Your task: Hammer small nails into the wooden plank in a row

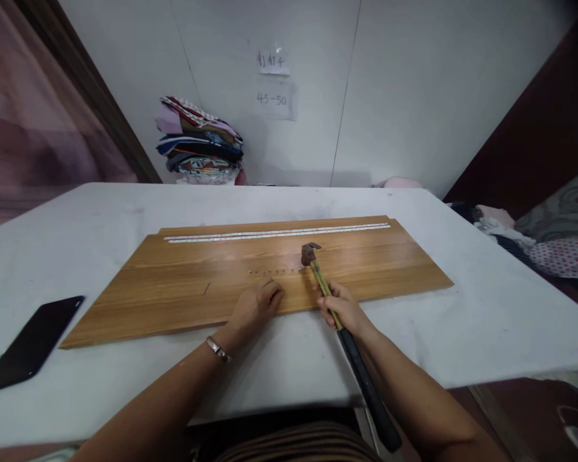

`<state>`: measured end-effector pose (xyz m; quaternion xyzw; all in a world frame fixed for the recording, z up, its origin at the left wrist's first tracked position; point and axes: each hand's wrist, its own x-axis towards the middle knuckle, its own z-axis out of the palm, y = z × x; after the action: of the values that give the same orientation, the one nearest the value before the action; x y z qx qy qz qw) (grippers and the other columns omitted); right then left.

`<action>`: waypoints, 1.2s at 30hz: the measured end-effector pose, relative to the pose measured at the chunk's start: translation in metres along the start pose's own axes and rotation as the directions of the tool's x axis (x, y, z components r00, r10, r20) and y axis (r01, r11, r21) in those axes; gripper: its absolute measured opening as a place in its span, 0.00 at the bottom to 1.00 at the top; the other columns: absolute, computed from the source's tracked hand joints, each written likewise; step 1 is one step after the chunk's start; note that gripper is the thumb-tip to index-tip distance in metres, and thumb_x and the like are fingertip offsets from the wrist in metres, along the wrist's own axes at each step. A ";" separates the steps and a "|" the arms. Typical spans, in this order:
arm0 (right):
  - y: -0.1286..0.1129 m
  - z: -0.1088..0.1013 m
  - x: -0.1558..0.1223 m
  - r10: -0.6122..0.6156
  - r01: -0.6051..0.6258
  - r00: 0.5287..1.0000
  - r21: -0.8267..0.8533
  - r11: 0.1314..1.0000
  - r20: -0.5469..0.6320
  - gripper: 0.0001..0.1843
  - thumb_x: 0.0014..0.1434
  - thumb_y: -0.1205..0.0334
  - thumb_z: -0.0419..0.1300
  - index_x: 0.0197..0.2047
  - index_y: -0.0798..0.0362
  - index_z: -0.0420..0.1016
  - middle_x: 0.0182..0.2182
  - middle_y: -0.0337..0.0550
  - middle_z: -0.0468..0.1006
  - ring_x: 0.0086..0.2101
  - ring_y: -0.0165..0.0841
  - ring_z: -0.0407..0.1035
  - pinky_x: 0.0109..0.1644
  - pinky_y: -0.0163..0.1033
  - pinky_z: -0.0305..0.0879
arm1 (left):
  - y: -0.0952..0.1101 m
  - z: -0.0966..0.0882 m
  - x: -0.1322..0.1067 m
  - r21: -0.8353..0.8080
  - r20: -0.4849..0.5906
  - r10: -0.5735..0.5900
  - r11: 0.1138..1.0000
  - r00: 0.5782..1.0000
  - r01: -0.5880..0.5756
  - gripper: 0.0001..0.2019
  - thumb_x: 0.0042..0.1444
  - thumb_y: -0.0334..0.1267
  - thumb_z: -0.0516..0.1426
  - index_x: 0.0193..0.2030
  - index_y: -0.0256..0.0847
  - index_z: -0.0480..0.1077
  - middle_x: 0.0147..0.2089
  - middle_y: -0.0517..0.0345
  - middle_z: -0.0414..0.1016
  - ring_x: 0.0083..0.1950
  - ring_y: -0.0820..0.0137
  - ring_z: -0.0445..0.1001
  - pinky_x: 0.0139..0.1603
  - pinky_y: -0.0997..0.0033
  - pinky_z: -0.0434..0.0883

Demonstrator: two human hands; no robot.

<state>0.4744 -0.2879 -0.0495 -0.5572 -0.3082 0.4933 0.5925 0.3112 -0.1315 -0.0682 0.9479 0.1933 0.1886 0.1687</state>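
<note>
A claw hammer (322, 279) with a rusty head, a yellowish shaft and a black grip slants across the front of the wooden board (390, 266). My right hand (341, 309) is wrapped round its shaft below the head. The hammer's head is over a short row of nails (277, 271) in the middle of the board. Just in front of that row, my left hand (257, 301) rests on the board with curled fingers; whatever is inside them is hidden. One dark nail-like piece (206, 289) lies apart on the board's left part.
Two white measuring strips (279, 232) run along the board's far side. A black phone (33, 343) lies on the white table (486, 321), left of the board. Folded clothes (200, 141) are stacked behind the table, and more cloth (559, 253) lies at the right.
</note>
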 end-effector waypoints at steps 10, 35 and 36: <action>0.001 0.000 0.001 0.009 -0.009 1.000 -0.002 1.000 -0.006 0.16 0.45 0.60 0.56 0.39 0.54 0.63 0.08 0.25 0.63 0.08 0.24 0.50 0.11 0.28 0.48 | 0.003 -0.003 0.000 0.020 0.000 -0.010 1.000 1.000 0.010 0.10 0.61 0.37 0.48 0.33 0.39 0.67 0.34 0.56 0.70 0.36 0.71 0.68 0.37 0.70 0.64; 0.001 0.001 0.001 0.020 -0.020 1.000 -0.007 1.000 0.008 0.15 0.45 0.60 0.56 0.39 0.53 0.62 0.07 0.25 0.62 0.07 0.24 0.50 0.11 0.28 0.47 | 0.000 -0.002 0.000 -0.063 -0.021 -0.017 0.998 1.000 0.015 0.09 0.60 0.37 0.49 0.32 0.39 0.68 0.33 0.57 0.71 0.35 0.71 0.69 0.37 0.71 0.65; 0.002 0.001 0.002 0.023 -0.023 1.000 -0.006 1.000 0.008 0.15 0.45 0.60 0.56 0.39 0.53 0.63 0.07 0.25 0.62 0.07 0.24 0.50 0.11 0.28 0.47 | -0.001 -0.003 0.000 -0.087 -0.024 -0.025 0.996 0.999 0.023 0.09 0.59 0.38 0.49 0.32 0.39 0.68 0.33 0.57 0.71 0.35 0.72 0.69 0.37 0.72 0.65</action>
<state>0.4737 -0.2863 -0.0514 -0.5605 -0.3056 0.5016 0.5839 0.3100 -0.1303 -0.0662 0.9349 0.1983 0.2065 0.2096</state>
